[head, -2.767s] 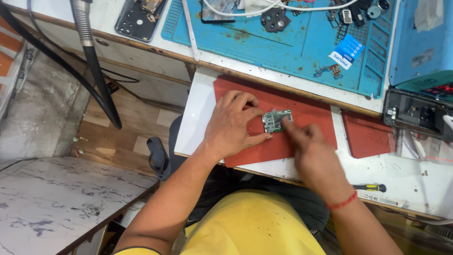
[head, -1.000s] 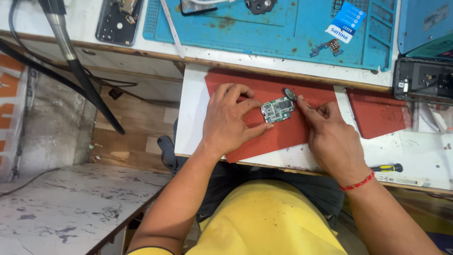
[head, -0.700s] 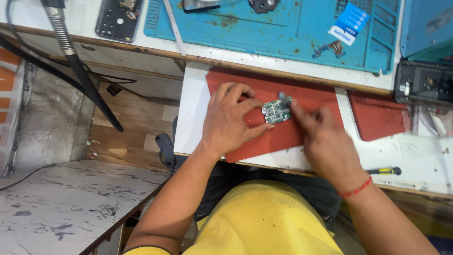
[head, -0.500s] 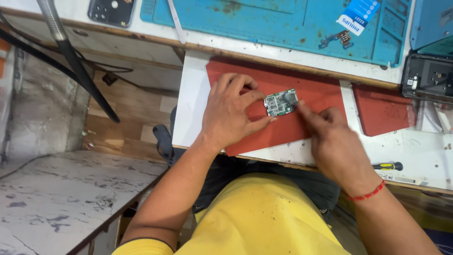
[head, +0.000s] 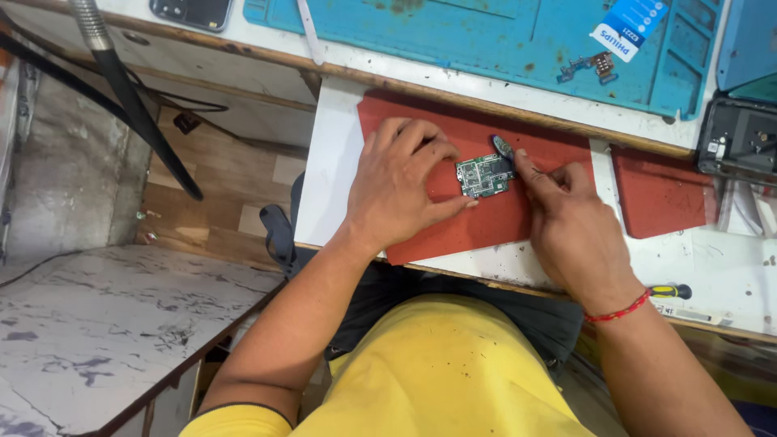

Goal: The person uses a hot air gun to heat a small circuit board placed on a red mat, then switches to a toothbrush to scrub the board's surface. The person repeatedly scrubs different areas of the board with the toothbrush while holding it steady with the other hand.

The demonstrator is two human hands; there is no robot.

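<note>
Right hand (head: 571,226) nearer circuit board (head: 484,176) now

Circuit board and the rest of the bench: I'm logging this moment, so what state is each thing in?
Circuit board: bare, flat on the red mat.
Left hand: pinning the board's left edge.
Right hand: pressing a small dark tool at the board's right edge.
Screwdriver: lying unused near the table edge.
Blue mat: flat, small parts on it.

Yellow short-sleeved shirt (head: 437,364), dark trousers, red thread bracelet (head: 617,307) on right wrist.
</note>
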